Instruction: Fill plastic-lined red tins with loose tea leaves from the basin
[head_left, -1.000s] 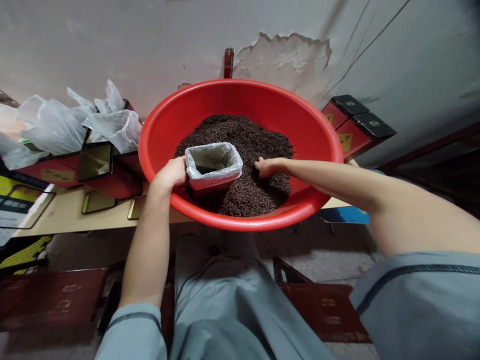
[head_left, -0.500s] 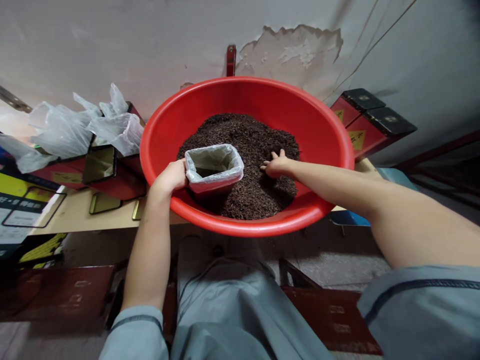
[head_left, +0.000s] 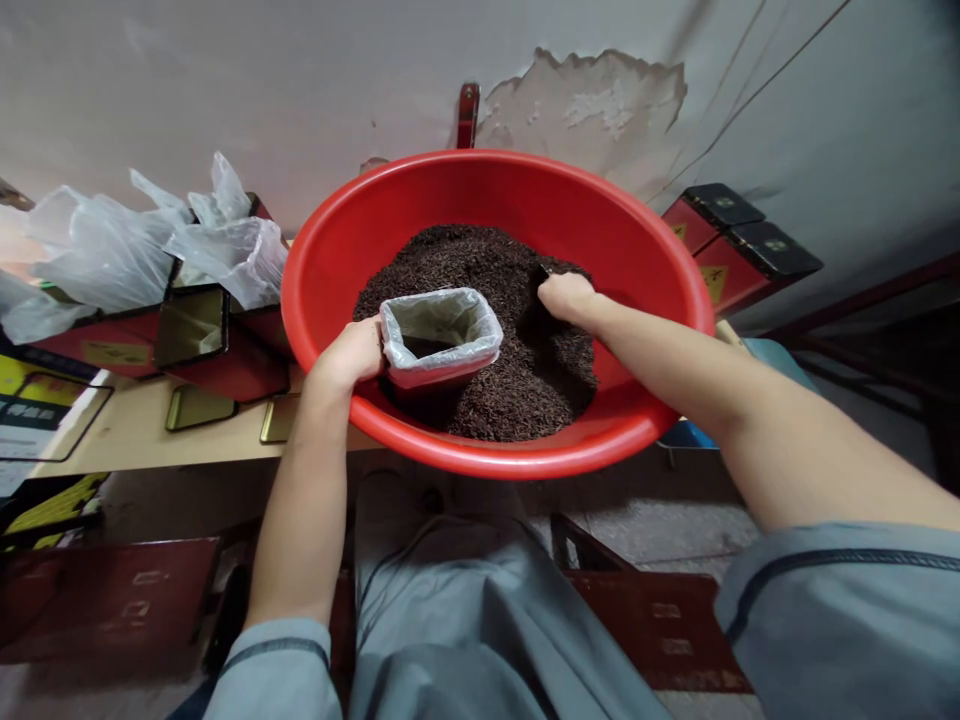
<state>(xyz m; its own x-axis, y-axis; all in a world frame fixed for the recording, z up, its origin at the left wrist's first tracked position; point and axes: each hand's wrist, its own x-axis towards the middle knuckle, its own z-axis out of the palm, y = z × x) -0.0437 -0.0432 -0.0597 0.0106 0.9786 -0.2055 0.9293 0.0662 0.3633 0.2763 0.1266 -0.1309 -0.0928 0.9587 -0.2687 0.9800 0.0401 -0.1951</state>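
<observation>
A heap of dark, loose tea leaves (head_left: 480,262) fills the bottom of a wide red basin (head_left: 499,458). My left hand (head_left: 358,350) grips the left side of a red rectangular tin (head_left: 442,376), which leans over the heap. A clear plastic liner (head_left: 480,345) is folded over the tin's mouth, and shadow hides how much lies inside. On the right of the heap, my right hand (head_left: 568,297) is closed in a fist at the tea's surface. A small dark tip pokes out beside the thumb; what it belongs to is hidden.
Several red tins (head_left: 251,360) with plastic bags (head_left: 105,250) sticking out stand left of the basin on a pale table (head_left: 150,440). Lids (head_left: 196,406) lie in front of them. Two dark-topped red tins (head_left: 750,262) are on the right. Behind is a peeling wall (head_left: 592,95).
My right hand has gone from spread fingers over the tea to a closed fist, slightly farther back. The left hand and lined tin have shifted a little to the right in view.
</observation>
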